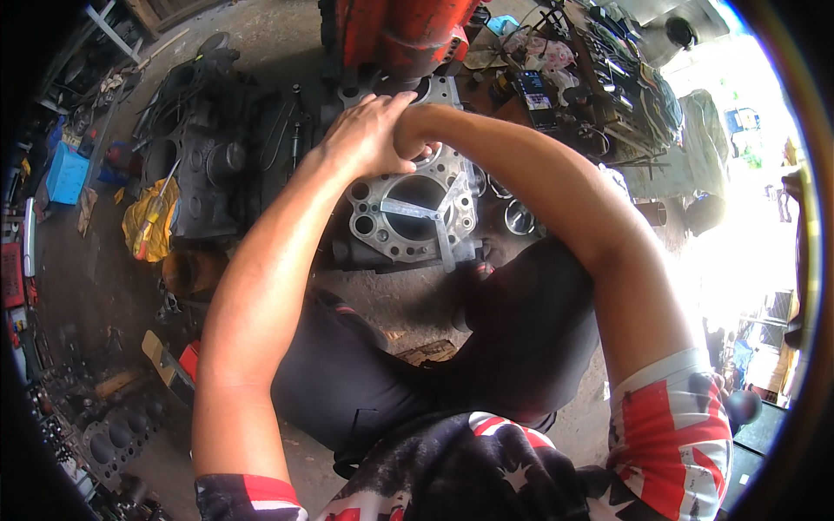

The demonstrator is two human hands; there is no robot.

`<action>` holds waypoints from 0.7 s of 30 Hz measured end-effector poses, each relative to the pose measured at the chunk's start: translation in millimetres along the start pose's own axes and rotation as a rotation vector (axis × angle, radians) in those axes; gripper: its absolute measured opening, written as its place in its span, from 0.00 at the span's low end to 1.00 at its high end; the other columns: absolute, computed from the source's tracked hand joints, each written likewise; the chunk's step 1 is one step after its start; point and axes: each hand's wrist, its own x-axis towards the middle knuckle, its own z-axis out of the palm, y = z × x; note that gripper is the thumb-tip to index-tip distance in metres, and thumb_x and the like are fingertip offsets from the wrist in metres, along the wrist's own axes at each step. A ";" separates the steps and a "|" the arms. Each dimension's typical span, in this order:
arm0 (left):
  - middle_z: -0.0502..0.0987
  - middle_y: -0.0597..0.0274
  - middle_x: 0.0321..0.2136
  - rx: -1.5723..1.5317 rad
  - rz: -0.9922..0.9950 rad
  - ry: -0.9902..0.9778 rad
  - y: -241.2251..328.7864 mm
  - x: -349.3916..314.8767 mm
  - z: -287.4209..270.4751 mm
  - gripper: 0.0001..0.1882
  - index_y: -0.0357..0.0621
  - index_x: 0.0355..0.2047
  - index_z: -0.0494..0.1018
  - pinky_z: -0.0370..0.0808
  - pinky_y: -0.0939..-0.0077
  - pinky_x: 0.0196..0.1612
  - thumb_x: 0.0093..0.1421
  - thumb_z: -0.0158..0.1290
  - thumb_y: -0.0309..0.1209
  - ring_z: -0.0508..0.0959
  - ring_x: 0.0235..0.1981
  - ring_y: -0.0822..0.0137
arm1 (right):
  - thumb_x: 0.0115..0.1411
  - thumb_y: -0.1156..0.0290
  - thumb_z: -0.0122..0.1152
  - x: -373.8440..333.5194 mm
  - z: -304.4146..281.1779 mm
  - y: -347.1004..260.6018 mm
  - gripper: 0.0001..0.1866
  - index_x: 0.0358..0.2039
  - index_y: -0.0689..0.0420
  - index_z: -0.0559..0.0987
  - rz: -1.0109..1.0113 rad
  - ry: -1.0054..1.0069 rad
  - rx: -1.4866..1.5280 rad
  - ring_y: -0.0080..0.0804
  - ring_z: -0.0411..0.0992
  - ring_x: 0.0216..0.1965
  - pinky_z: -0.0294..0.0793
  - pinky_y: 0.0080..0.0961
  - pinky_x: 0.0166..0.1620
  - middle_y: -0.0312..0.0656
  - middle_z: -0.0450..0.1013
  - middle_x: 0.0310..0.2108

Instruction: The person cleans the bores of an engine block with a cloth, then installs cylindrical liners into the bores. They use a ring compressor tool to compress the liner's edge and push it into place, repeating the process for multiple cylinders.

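A grey metal engine block (pixel 373 224) with round cylinder bores lies in front of me, between my legs. My left hand (pixel 369 135) is over its far part, fingers stretched forward and thumb apart. Close beside it, my right hand (pixel 419 135) has its fingers curled in; what they hold, if anything, is hidden. Both hands are just below a red machine column (pixel 395 35) that rises from the block's far end. Across the nearest bore rests a flat metal piece with three arms (pixel 413 209), touched by neither hand.
More dark engine parts (pixel 195 156) lie on the left, with a yellow cloth (pixel 152 221) and a blue box (pixel 66 174). A lit phone (pixel 534 97) and a bench of tools (pixel 621 95) are at the far right. Metal rings (pixel 519 217) sit right of the block.
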 end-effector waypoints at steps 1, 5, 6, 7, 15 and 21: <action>0.76 0.48 0.58 -0.007 0.001 0.001 -0.1 -0.1 0.0 0.59 0.48 0.70 0.61 0.71 0.57 0.65 0.37 0.77 0.40 0.74 0.60 0.49 | 0.58 0.74 0.56 -0.1 -0.4 0.1 0.06 0.27 0.62 0.77 -0.003 0.005 -0.002 0.35 0.72 0.20 0.74 0.36 0.25 0.42 0.72 0.20; 0.76 0.48 0.58 -0.013 -0.004 -0.003 0.1 0.1 0.9 0.59 0.46 0.70 0.61 0.72 0.57 0.65 0.37 0.77 0.40 0.74 0.60 0.49 | 0.58 0.74 0.56 -0.1 -1.4 -0.8 0.06 0.27 0.62 0.77 -0.005 0.011 -0.004 0.35 0.72 0.20 0.74 0.36 0.25 0.42 0.72 0.20; 0.76 0.47 0.58 -0.009 -0.004 -0.001 0.0 0.2 1.3 0.59 0.46 0.70 0.62 0.72 0.57 0.65 0.37 0.77 0.40 0.74 0.60 0.49 | 0.58 0.74 0.56 0.1 -1.1 -1.5 0.06 0.27 0.62 0.77 -0.005 0.008 -0.001 0.35 0.72 0.20 0.74 0.36 0.25 0.42 0.72 0.20; 0.76 0.47 0.58 -0.011 0.001 0.005 -0.2 0.5 1.7 0.59 0.46 0.70 0.62 0.72 0.57 0.65 0.37 0.77 0.40 0.74 0.60 0.49 | 0.58 0.73 0.56 0.0 -1.7 -1.4 0.06 0.27 0.62 0.77 -0.008 0.010 -0.001 0.35 0.72 0.20 0.74 0.36 0.25 0.42 0.72 0.20; 0.76 0.47 0.58 -0.027 0.016 0.061 0.1 1.2 7.2 0.59 0.47 0.70 0.62 0.72 0.56 0.64 0.36 0.77 0.42 0.74 0.60 0.47 | 0.58 0.73 0.56 -2.4 -1.0 -2.4 0.07 0.27 0.62 0.77 -0.004 0.019 -0.007 0.35 0.71 0.20 0.74 0.36 0.25 0.42 0.71 0.20; 0.79 0.45 0.52 -0.056 0.009 0.084 1.5 1.5 10.1 0.58 0.47 0.69 0.62 0.73 0.55 0.63 0.34 0.75 0.40 0.76 0.56 0.45 | 0.58 0.73 0.56 -4.7 -1.4 -4.0 0.07 0.26 0.62 0.77 -0.008 0.027 -0.007 0.35 0.71 0.20 0.73 0.36 0.25 0.42 0.71 0.19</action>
